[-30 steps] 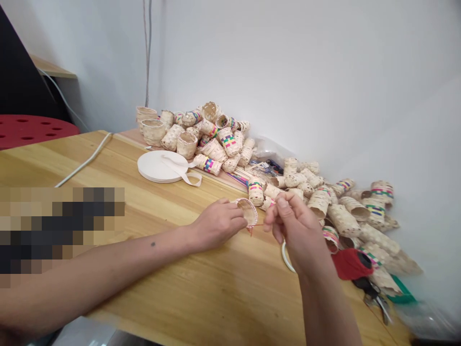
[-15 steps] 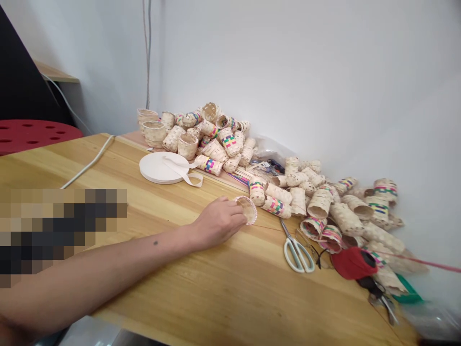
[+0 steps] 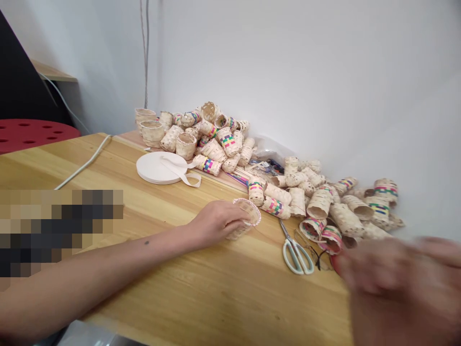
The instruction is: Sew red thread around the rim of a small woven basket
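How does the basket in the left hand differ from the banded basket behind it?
The held basket has a pink rim and plain sides; the banded basket carries a multicoloured stripe. The held one lies tilted in the left hand; the banded one stands free. Both are pale, woven.

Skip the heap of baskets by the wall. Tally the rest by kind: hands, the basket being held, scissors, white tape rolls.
Hands: 2 (left hand, and right hand, which is blurred)
Held basket: 1 (small woven basket, gripped by the left hand)
Scissors: 1 (white-handled scissors, lying on the table)
White tape roll: 1 (white tape roll)
Total: 5
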A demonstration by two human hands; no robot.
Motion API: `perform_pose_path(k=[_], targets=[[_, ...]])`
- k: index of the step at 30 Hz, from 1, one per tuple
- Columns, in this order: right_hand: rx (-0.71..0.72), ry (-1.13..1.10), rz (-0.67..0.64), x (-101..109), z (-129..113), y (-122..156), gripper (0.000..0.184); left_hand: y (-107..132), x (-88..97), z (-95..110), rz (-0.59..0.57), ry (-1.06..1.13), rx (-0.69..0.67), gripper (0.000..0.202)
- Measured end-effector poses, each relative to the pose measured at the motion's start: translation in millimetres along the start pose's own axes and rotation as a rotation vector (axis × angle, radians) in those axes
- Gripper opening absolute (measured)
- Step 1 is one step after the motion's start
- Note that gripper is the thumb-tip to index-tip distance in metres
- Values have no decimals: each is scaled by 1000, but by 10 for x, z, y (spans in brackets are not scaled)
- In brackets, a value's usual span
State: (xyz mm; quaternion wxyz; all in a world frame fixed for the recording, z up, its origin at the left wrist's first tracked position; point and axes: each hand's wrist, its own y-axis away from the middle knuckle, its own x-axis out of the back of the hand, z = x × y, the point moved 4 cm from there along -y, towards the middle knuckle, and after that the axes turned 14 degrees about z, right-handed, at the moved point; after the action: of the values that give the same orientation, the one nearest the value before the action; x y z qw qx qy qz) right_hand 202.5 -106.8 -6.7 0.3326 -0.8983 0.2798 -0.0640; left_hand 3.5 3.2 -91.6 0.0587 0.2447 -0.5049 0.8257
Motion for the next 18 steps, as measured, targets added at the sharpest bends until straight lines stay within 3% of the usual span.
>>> perform_pose_path(k=[4, 8, 14, 18], targets=[[-203, 158, -183, -411, 466, 298, 9, -1, -1, -66, 21, 8, 85, 16], [-231, 372, -381, -574, 842, 455, 21, -9, 7, -101, 17, -1, 122, 10], [-38, 501, -374, -606, 910, 393, 24, -20, 26, -90, 37, 53, 120, 11], [-14, 517, -369, -612, 928, 399, 23, -10, 13, -86, 35, 119, 168, 12]])
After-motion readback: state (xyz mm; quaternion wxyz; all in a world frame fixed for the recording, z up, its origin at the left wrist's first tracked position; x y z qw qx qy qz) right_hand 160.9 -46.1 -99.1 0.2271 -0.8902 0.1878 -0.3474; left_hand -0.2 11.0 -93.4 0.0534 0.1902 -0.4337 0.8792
